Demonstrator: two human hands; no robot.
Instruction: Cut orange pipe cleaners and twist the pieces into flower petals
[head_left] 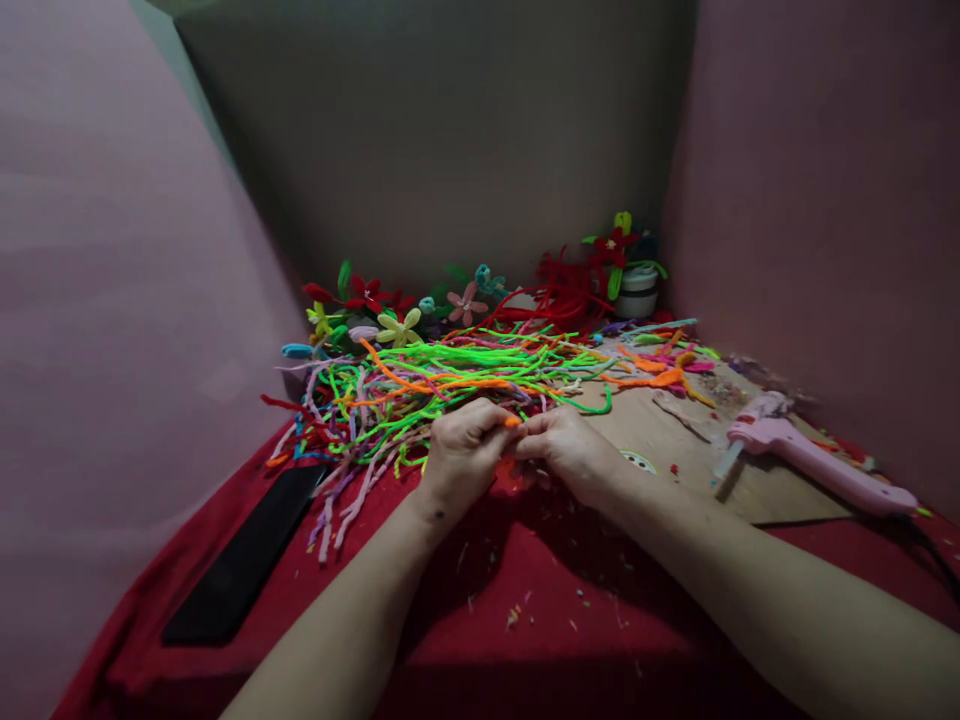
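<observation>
My left hand and my right hand meet in the middle over the red cloth. Both pinch a short orange pipe cleaner between their fingertips, the fingers curled closed around it. Just behind the hands lies a loose heap of pipe cleaners in green, orange, pink and purple.
Finished pipe-cleaner flowers line the back, with a red flower over a small white jar. A pink glue gun lies on a cardboard sheet at right. A black flat object lies at left. Walls close in on three sides.
</observation>
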